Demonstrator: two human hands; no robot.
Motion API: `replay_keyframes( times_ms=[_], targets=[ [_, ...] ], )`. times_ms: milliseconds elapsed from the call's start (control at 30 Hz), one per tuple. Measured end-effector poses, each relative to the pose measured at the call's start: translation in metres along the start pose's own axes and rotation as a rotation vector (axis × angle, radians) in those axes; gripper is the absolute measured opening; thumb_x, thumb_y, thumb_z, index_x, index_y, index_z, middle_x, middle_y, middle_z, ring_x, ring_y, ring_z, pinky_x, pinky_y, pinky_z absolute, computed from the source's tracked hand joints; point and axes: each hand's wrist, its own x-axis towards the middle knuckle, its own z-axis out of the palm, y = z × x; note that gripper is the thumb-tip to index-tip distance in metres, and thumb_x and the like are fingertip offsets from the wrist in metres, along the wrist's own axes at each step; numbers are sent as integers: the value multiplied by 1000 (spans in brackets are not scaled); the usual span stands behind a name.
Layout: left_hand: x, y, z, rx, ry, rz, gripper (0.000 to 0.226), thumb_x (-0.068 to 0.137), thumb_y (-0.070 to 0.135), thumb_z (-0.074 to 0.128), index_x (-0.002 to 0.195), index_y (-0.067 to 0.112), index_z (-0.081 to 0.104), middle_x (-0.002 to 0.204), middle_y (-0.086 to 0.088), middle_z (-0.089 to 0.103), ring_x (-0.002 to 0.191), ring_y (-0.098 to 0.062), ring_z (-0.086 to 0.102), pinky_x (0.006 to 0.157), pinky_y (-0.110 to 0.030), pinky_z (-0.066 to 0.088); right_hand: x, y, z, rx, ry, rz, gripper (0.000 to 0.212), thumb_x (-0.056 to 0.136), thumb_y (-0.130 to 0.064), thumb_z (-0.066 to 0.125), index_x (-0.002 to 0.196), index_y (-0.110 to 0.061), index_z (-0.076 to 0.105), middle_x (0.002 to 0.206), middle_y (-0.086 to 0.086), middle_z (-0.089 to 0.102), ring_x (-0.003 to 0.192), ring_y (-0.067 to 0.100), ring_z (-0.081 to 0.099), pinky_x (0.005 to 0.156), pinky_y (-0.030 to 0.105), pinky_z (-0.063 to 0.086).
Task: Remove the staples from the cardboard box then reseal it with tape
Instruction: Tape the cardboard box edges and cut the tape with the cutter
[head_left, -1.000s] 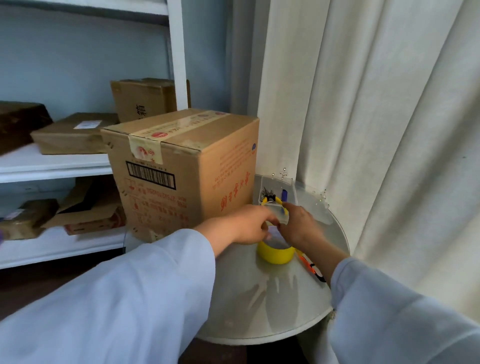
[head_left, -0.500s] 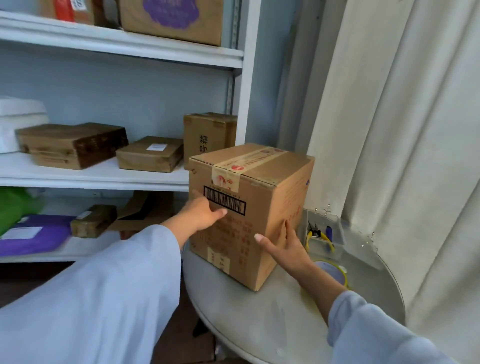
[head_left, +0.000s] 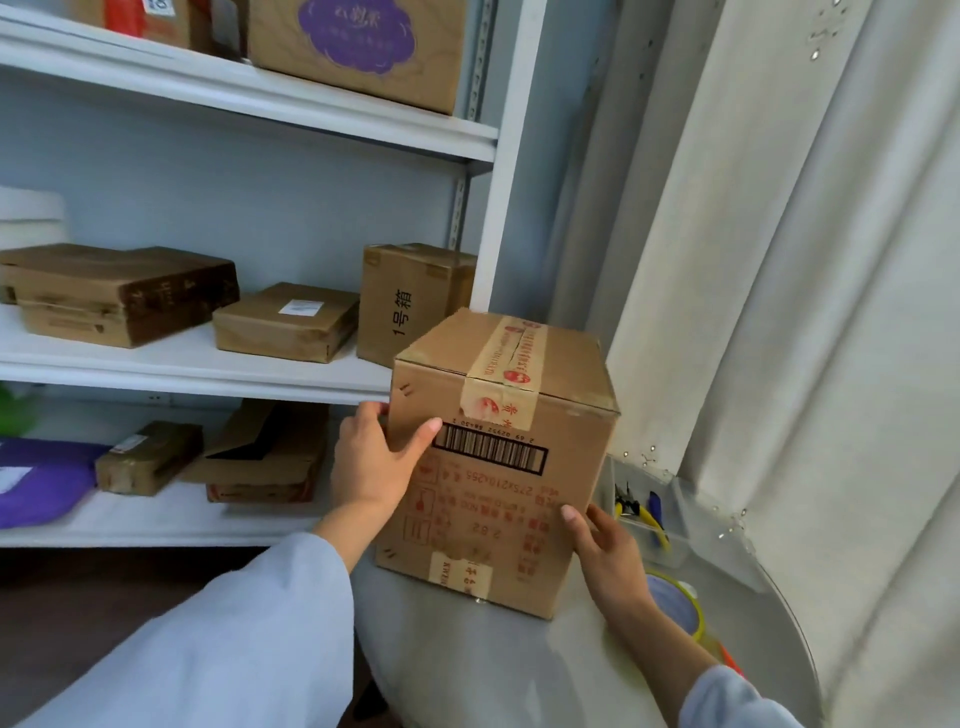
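Between the hands (head_left: 382, 457) (head_left: 605, 551) — the cardboard box (head_left: 498, 467), upright on the table (head_left: 519, 670).

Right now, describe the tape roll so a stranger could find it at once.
Start at the round grey table by the curtain. The yellow tape roll lies flat beside the right hand, just below the clear tool tray. It is the only ring-shaped thing there.
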Motion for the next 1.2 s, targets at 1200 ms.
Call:
replay_keyframes(
  times_ms=[1200],
  targets=[
    [-64, 50, -33, -361, -61, 45, 86, 90, 43, 56, 151, 26, -1, 152, -7, 31, 136, -26, 35, 109, -44, 33, -37, -76, -30, 44, -23, 72, 64, 84, -23, 73, 137, -8, 41, 130, 6, 55, 117, 25, 54, 97, 39, 48]
  ],
)
